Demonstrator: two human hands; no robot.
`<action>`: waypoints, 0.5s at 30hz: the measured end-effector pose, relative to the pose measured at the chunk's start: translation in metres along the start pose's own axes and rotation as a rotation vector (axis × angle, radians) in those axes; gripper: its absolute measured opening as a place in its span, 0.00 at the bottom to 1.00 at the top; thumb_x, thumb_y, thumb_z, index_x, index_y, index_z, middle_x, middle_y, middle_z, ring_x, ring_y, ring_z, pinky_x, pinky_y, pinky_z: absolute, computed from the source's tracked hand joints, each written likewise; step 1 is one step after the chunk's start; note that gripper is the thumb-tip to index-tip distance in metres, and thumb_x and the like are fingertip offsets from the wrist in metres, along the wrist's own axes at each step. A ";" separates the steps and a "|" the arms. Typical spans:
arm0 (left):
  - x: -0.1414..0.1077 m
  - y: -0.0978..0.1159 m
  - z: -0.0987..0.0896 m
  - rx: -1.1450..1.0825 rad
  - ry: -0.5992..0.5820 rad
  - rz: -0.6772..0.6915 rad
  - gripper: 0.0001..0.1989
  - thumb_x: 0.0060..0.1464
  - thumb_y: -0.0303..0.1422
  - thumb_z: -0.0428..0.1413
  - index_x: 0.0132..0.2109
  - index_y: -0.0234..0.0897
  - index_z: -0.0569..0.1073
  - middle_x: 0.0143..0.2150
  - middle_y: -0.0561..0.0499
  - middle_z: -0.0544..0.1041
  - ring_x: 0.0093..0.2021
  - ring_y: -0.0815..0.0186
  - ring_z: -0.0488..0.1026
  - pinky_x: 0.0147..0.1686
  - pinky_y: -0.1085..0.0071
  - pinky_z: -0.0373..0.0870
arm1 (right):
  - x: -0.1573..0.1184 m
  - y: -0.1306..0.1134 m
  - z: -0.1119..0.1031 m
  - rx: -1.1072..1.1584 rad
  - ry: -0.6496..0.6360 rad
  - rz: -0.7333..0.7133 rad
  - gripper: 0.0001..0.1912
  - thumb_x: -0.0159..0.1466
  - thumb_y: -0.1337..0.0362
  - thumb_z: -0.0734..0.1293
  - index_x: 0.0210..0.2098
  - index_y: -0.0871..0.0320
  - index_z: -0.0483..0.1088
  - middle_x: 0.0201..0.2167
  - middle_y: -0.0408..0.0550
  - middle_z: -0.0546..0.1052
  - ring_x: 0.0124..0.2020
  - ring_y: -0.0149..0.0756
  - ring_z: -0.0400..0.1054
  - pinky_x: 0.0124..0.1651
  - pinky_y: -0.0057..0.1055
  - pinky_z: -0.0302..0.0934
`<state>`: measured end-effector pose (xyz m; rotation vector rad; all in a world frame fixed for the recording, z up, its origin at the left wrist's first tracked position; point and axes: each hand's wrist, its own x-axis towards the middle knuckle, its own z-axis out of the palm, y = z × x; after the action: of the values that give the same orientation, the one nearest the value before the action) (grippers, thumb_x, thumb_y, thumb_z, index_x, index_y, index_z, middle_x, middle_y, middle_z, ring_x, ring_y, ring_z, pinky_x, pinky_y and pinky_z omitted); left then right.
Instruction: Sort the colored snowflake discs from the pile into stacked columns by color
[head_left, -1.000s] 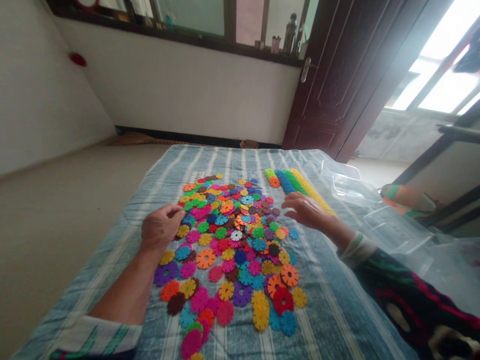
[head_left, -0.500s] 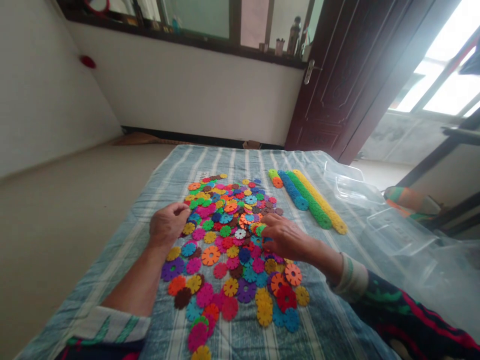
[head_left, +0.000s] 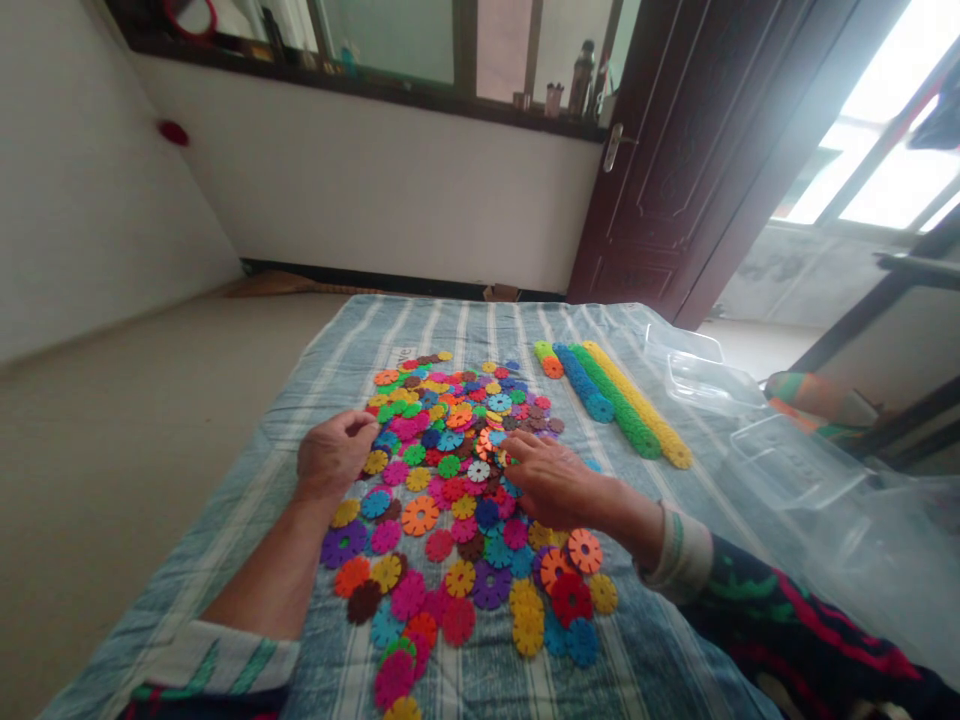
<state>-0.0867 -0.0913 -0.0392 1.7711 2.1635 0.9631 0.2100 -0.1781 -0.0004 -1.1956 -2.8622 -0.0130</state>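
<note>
Discs [head_left: 420, 515] in many colours lie spread in a loose pile across the lower middle of the frame, flat and overlapping on a striped cloth [head_left: 277, 480]. Your left hand [head_left: 334, 455] is at the pile's left edge, its grip closed with thumb and forefinger together; you cannot tell whether a disc is pinched there. Your right hand [head_left: 555, 480] reaches over the pile's right side, fingers down among the discs; how far that grip is open, and whether it holds one, cannot be told. Right of centre, blue [head_left: 585, 385], green [head_left: 619, 405] and yellow rows [head_left: 641, 410] slant side by side, near a short green-and-orange row [head_left: 548, 360]. Clear boxes [head_left: 712, 384] sit at the right, and a dark red door [head_left: 660, 170] stands at upper right.
</note>
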 end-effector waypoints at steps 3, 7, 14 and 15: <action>0.000 -0.001 0.000 -0.011 0.014 0.010 0.14 0.49 0.40 0.53 0.37 0.39 0.78 0.33 0.50 0.81 0.33 0.62 0.76 0.32 0.72 0.68 | 0.001 0.000 0.000 -0.004 -0.004 -0.006 0.04 0.57 0.71 0.66 0.29 0.61 0.73 0.49 0.58 0.70 0.53 0.46 0.61 0.49 0.38 0.64; -0.001 0.000 0.000 -0.009 0.013 0.006 0.13 0.49 0.39 0.54 0.37 0.40 0.78 0.32 0.52 0.81 0.33 0.64 0.76 0.32 0.74 0.68 | 0.001 0.004 -0.002 0.031 0.002 -0.030 0.04 0.59 0.71 0.66 0.28 0.61 0.73 0.47 0.57 0.71 0.51 0.44 0.62 0.48 0.36 0.64; 0.000 0.000 0.000 -0.014 0.013 -0.002 0.13 0.48 0.39 0.54 0.37 0.38 0.79 0.32 0.51 0.81 0.33 0.64 0.76 0.32 0.74 0.67 | 0.000 0.008 0.004 0.076 0.130 -0.066 0.12 0.63 0.75 0.60 0.25 0.60 0.69 0.37 0.52 0.72 0.42 0.37 0.65 0.43 0.32 0.61; -0.001 0.000 0.000 -0.018 0.014 -0.003 0.13 0.48 0.39 0.54 0.37 0.39 0.78 0.32 0.52 0.81 0.33 0.64 0.76 0.32 0.74 0.67 | 0.000 0.008 0.006 0.097 0.174 -0.065 0.13 0.64 0.75 0.59 0.25 0.59 0.69 0.36 0.51 0.72 0.41 0.37 0.65 0.43 0.32 0.61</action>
<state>-0.0862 -0.0919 -0.0389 1.7580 2.1578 0.9944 0.2156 -0.1726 -0.0065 -1.0299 -2.7158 0.0183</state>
